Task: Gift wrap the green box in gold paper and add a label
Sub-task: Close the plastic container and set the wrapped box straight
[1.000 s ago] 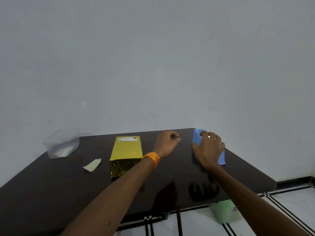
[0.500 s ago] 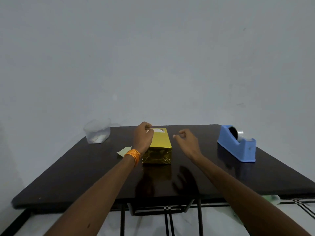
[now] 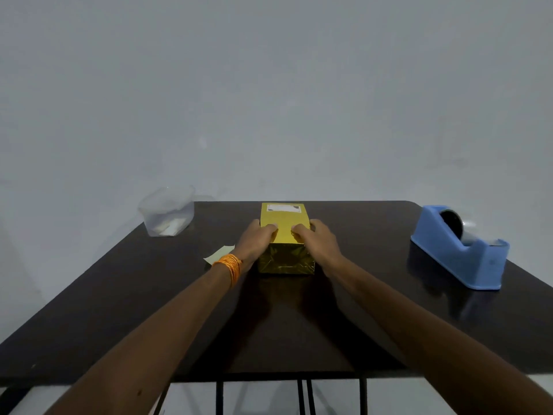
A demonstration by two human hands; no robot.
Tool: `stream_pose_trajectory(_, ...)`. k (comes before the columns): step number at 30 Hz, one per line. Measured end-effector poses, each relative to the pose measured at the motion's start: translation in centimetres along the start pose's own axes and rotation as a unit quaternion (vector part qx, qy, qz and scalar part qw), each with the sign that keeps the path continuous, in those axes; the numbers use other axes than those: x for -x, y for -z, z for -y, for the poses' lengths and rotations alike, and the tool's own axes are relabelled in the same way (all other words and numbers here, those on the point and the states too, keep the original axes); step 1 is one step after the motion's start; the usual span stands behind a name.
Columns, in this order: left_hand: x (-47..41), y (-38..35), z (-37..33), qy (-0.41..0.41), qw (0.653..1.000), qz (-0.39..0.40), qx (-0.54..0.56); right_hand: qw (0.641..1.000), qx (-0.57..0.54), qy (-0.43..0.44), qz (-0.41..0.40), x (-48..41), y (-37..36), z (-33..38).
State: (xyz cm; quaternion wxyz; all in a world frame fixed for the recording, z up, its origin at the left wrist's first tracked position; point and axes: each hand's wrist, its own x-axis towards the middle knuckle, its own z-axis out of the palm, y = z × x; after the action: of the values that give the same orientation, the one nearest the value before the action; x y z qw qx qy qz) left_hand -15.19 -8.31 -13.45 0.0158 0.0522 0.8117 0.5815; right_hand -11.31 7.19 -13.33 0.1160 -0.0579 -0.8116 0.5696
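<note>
Change noted. The left hand [image 3: 257,242], which a moment ago sat with fingers bunched at the label end of the box [image 3: 284,235], now clasps the box's left side, thumb laid on the top face. The right hand [image 3: 317,243], on the dispenser [image 3: 457,250] a second ago and hovering loose half a second ago, now clasps the right side in the same way. Both hands hold the box between them, fingers curled down the sides.

The box stands on the counter [image 3: 119,295] at centre, towards the far edge. It is covered in gold paper on every face that shows, and no green is visible. A white label [image 3: 283,208] lies flat on its top at the far end.

Judgement: wrapping and labelling appear complete. With the dispenser released, taping seems finished. The two-sided hold suggests a final squaring-up or a lift for presentation. Whether the label is fully stuck down cannot be told from here.

Containers. At far left a clear tub [image 3: 167,212] stands open, well apart from the box. Something pale lies in its bottom, too blurred to identify. A pale paper scrap [image 3: 218,255] lies on the counter just left of the left wrist. At right, the blue dispenser stands well apart from the box and carries a dark roll in its cradle.
</note>
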Motion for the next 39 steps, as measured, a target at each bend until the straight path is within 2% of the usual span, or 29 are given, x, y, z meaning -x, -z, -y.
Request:
stream_pose_trajectory(7, -6.1, -1.2, 0.3, -0.015, 0.999, -0.043, 0.003, 1.0, 0.002, 0.015, -0.013, -6.5, -0.9, -1.1)
stream_pose_trajectory(13, -7.3, -1.0, -0.3, -0.006, 0.999, -0.052, -0.015, 1.0, 0.015, 0.006, -0.006, -8.1, -0.9, -0.2)
stream_pose_trajectory(19, -6.3, 0.0, -2.5, 0.038, 0.995, -0.031, -0.087, 0.996, 0.061, -0.03, 0.062, -7.5, 0.1, 1.8)
stream_pose_trajectory(21, -5.8, 0.2, -3.9, 0.073, 0.993, -0.033, -0.091, 0.991, 0.086, -0.056, 0.089, -7.6, 0.7, 2.7)
stream_pose_trajectory(27, -4.3, 1.0, -7.4, 0.15, 0.984, -0.03, -0.09, 0.969, 0.15, -0.17, 0.101, -6.9, 0.5, 4.1)
stream_pose_trajectory(34, -5.1, 1.6, -8.6, 0.251, 0.964, 0.019, -0.082, 0.944, 0.035, -0.305, 0.118, -7.8, 1.6, 5.7)
stream_pose_trajectory(39, -6.3, 1.9, -7.9, 0.281, 0.957, 0.048, -0.056, 0.941, 0.026, -0.314, 0.125, -9.5, 1.4, 5.3)
